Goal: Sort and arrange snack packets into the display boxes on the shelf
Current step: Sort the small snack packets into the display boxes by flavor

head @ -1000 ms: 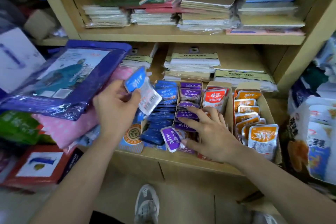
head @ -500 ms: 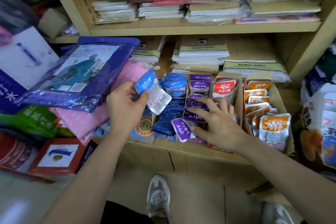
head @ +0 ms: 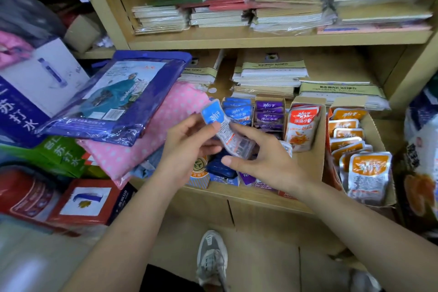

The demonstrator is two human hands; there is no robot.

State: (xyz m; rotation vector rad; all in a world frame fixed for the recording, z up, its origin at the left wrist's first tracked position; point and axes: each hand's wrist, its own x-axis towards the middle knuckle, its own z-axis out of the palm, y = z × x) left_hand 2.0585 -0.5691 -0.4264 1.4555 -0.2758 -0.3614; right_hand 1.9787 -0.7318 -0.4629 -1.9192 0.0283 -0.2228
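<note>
**Blue snack pkt held up in front of the boxes**

L hand grips a blue snack pkt (blue top, see-through bottom w/ small print). The thumb is on the front near the top & the other fingers are curled behind. The pkt is up in the air, tilted, just in front of the row of blue pkts & above the shelf edge.

R hand is spread out w/ fingers mostly straight. Its pointer finger touches the pkt's right side. Its thumb sits just under the pkt's low end. This hand is not closed round the pkt.

Behind the hands, card boxes stand side by side on the shelf. From left to right they hold:
- the blue pkts
- purple pkts
- a red pkt standing up
- orange pkts, w/ one at the very front

Left of the boxes lies a pink dotted bag w/ a dark blue raincoat pack on top of it. Stacks of notebooks sit on the board above. A grey shoe shows on the floor, betw. the two arms.
</note>
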